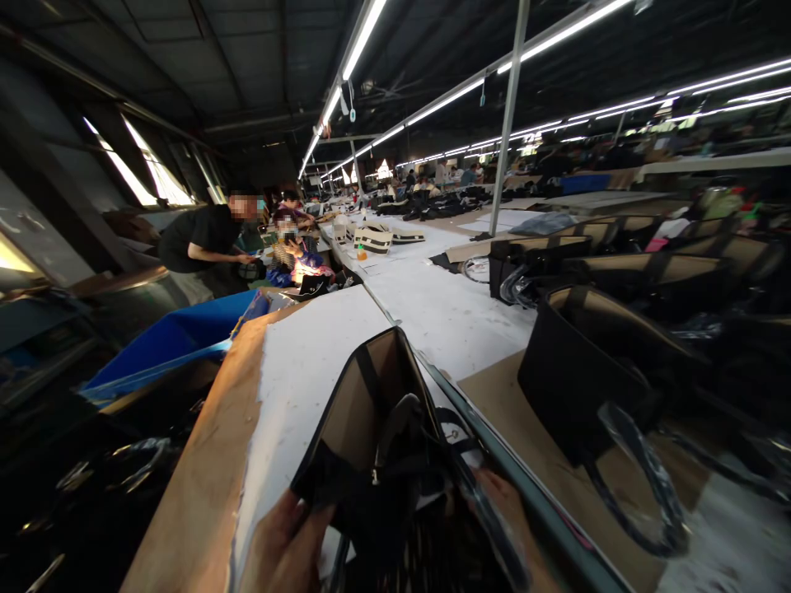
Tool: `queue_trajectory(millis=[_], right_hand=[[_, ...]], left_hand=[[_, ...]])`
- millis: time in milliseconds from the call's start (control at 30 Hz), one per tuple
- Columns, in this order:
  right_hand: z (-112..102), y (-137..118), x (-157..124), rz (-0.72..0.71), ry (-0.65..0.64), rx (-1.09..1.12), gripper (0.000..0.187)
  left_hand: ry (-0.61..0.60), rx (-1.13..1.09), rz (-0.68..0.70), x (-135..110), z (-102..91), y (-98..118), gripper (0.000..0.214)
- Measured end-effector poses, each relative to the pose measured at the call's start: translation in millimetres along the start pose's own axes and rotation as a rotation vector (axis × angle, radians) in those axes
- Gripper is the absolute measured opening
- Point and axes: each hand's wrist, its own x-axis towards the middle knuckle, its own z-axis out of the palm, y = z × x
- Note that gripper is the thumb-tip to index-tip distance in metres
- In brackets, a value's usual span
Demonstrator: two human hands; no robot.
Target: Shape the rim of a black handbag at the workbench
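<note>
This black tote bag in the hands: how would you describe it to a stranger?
Find the white-topped work table, nearest end. There a black tote bag, tan lining showing, stands open between the left hand and right hand; the bags to its right lie untouched.

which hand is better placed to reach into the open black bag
Probably the left hand. It sits at the near corner of the black bag with nothing lying over it, while the right hand is partly behind the plastic-wrapped handle.
</note>
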Motion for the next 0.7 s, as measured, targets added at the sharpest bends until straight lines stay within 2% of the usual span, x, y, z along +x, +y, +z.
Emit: queue_trajectory(millis=[133, 200, 300, 367, 433, 500, 533, 567, 633, 700], right_hand=[[4.9, 5.2, -23.5, 0.054, -0.065, -0.023, 0.038], [7.3, 14.7, -46.6, 0.123, -0.200, -0.165, 0.039], [12.6, 24.2, -86.7, 0.266, -0.480, -0.431, 0.038], [20.8, 17.5, -108.8, 0.166, -0.576, -0.505, 0.034], [35.2, -1.1, -122.3, -0.014, -0.456, -0.565, 0.044], [55.2, -25.2, -127.1, -0.213, -0.286, -0.651, 0.058], [66.2, -36.5, -126.6, -0.268, -0.234, -0.677, 0.062], [77.3, -46.0, -124.5, -0.308, -0.212, -0.685, 0.061], [97.3, -57.9, -115.3, -0.366, -0.234, -0.636, 0.045], [111.9, -61.6, -99.3, -0.337, -0.211, -0.577, 0.027]], left_hand=[[-0.063, 0.063, 0.007, -4.6, -7.8, 14.1, 0.039], [-0.077, 0.076, 0.011, -8.3, -9.3, 20.4, 0.036], [-0.076, 0.095, 0.057, -12.8, -9.1, 26.7, 0.032], [-0.107, 0.100, 0.114, -14.2, -8.7, 28.1, 0.029], [-0.151, 0.092, 0.164, -14.6, -8.4, 27.8, 0.027], [-0.173, 0.108, 0.172, -14.9, -8.1, 26.6, 0.024], [-0.175, 0.125, 0.164, -15.1, -8.0, 26.0, 0.023], [-0.177, 0.143, 0.151, -15.5, -8.0, 25.2, 0.022], [-0.186, 0.162, 0.138, -16.4, -8.6, 23.4, 0.022], [-0.187, 0.170, 0.162, -17.4, -10.2, 21.5, 0.023]])
